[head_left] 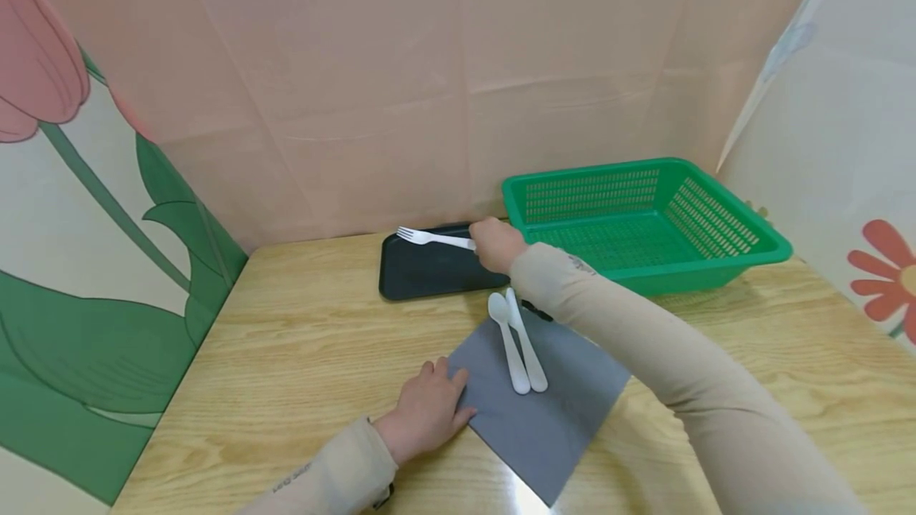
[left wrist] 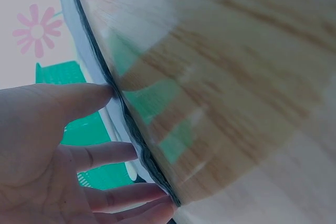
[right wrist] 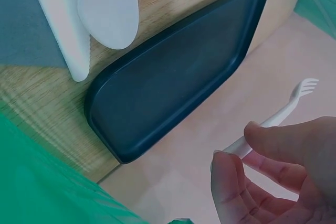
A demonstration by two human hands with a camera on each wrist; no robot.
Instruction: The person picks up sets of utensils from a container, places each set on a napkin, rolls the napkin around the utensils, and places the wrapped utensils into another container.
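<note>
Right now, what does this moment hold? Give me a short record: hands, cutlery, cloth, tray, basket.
Right hand: holds the white fork, tines pointing left
Left hand: touches the cloth's edge
Cloth: gray, flat on the table
Spoon and knife: white, handles on the cloth, heads past its edge
Tray: black, behind the cloth
Basket: green, right of the tray

Head view downward — wrist views close — basket (head_left: 687, 280) shared
</note>
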